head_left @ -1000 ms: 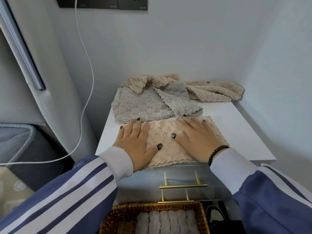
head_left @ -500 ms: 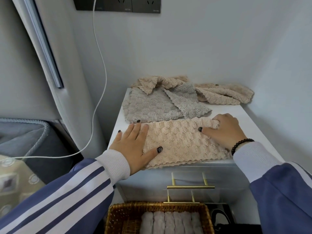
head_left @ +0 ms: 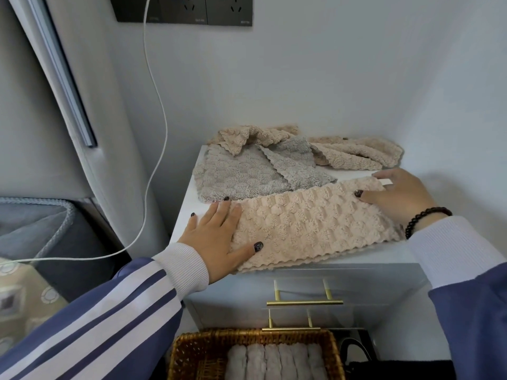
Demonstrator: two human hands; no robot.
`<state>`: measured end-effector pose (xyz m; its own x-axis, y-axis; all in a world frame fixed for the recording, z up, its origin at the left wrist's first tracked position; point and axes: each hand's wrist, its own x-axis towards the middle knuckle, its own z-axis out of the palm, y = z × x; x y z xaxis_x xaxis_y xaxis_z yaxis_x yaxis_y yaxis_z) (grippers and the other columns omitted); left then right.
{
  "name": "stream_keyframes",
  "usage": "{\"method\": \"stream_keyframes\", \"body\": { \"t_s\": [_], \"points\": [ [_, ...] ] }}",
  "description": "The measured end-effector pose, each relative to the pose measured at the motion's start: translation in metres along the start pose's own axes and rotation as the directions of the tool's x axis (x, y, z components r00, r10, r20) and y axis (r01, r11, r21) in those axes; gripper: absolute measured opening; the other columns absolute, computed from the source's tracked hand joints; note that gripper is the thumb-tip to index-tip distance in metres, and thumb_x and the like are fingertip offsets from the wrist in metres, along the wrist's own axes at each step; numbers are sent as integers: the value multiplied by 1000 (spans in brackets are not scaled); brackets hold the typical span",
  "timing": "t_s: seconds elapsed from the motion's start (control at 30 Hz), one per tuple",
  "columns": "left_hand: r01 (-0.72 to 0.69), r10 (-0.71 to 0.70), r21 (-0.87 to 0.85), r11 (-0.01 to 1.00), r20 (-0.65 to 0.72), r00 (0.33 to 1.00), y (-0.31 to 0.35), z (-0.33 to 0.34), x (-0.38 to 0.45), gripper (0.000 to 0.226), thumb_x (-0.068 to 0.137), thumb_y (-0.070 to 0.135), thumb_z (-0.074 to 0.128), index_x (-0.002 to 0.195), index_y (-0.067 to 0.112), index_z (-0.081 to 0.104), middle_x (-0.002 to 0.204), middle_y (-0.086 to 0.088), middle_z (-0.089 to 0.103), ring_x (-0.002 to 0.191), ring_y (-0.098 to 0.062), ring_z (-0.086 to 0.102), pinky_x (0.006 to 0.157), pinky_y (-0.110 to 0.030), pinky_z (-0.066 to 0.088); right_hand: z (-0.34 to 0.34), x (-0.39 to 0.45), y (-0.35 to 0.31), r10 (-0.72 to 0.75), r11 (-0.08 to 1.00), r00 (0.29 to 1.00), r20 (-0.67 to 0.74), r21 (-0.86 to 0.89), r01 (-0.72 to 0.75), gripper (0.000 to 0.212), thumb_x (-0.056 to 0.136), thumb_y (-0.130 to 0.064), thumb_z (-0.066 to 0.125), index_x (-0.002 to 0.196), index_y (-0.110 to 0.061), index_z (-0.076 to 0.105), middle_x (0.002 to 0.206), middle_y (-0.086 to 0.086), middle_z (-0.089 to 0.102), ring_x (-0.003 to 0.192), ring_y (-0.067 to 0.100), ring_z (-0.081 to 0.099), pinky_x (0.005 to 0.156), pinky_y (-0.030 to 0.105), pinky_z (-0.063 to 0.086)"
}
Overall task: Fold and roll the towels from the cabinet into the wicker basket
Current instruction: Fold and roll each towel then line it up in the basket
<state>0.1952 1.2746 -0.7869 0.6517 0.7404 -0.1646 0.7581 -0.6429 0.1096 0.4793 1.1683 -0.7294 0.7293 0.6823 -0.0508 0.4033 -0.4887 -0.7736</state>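
The setting is a corner formed by pale walls, with a dark socket panel (head_left: 183,9) mounted high on the back wall. A white cable (head_left: 157,105) runs down from the panel and trails off to the left. At far left stands a grey padded seat (head_left: 35,223) with corded edging.

A white cabinet (head_left: 354,257) occupies the corner. Two brass handles (head_left: 304,302) are fitted to its front.

On the cabinet top, near the front edge, lies a folded beige towel (head_left: 310,226), laid flat as a long band running left to right. The left hand (head_left: 216,237) rests flat on the towel's left end, fingers straight and slightly spread, thumb extended across the fabric. Its sleeve (head_left: 109,319) is blue with white stripes and a white cuff.

Behind the beige towel lies a grey towel (head_left: 241,176), loosely spread, one corner turned over. Further back, against the wall, more beige towels (head_left: 354,157) lie crumpled.

The right hand (head_left: 403,198) holds the folded towel's right end: the thumb lies on top of the fabric and the fingers curl around the edge. A dark beaded bracelet (head_left: 424,219) sits on that wrist.

Below the cabinet front, a wicker basket (head_left: 197,357) holds a row of rolled grey towels (head_left: 277,362) packed side by side. A dark bag (head_left: 356,355) is just right of the basket.
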Motion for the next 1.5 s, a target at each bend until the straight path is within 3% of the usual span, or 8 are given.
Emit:
{"method": "stream_keyframes", "body": {
  "t_s": [0.23,0.37,0.57,0.77,0.93,1.07,1.2,1.5],
  "points": [
    [-87,66,-180,980,-120,991,-18,-1,-2,103,68,84,20,152,25,12,159,7,7,147,-13,2,120,-37,5,-3,-20,-36,-249,937,960,125,-219,271,58,83,-21,72,134,-25,43,130,3,50,74,9,48,55,17,39],
    [-184,-44,-440,879,-459,887,-14,-8,-2,38,91,39,53,124,23,60,127,8,58,120,-8,51,99,-15,34,22,-37,-66,-328,933,924,194,-89,350,60,81,-16,72,133,-22,41,97,-12,47,75,-2,46,45,7,37],
    [103,-292,-934,341,-1,956,-6,-25,8,18,94,9,52,88,11,69,79,-6,73,64,-12,67,62,-22,53,80,-56,-92,-312,944,867,387,21,330,72,80,-15,70,140,-22,30,100,-5,56,84,7,57,58,20,43],
    [249,-329,-963,101,203,922,-15,-30,13,24,96,18,49,84,5,65,76,-14,67,62,-21,63,60,-28,54,120,-67,-85,-231,972,847,479,150,180,71,86,-23,64,144,-19,24,106,5,63,84,15,65,65,24,52],
    [254,-333,-948,190,181,925,-21,-28,11,25,91,30,60,92,6,66,79,-12,69,66,-21,65,64,-31,55,122,-69,-81,-231,968,824,517,210,139,50,93,-5,49,138,-17,34,108,3,59,73,15,68,58,22,55],
    [222,-322,-897,382,96,942,-19,-26,6,30,75,17,79,100,16,62,78,-6,72,66,-16,67,66,-30,56,114,-66,-75,-334,942,837,433,198,273,36,89,-1,51,117,-24,52,113,-6,61,86,10,67,75,26,57],
    [196,-316,-850,489,37,948,-17,-28,6,45,74,18,78,112,20,54,71,1,72,68,-16,66,75,-36,57,100,-59,-64,-526,813,804,278,-114,571,35,92,-13,54,127,-21,52,125,-10,52,108,-1,47,93,14,36],
    [30,-234,-461,887,-393,890,-2,-23,-3,36,88,30,55,122,19,47,87,2,57,78,-12,54,73,-30,48,120,-62,-26,-552,618,701,452,-343,708,51,101,-27,37,147,-6,28,154,8,26,144,22,14,115,26,8]
  ]
}}
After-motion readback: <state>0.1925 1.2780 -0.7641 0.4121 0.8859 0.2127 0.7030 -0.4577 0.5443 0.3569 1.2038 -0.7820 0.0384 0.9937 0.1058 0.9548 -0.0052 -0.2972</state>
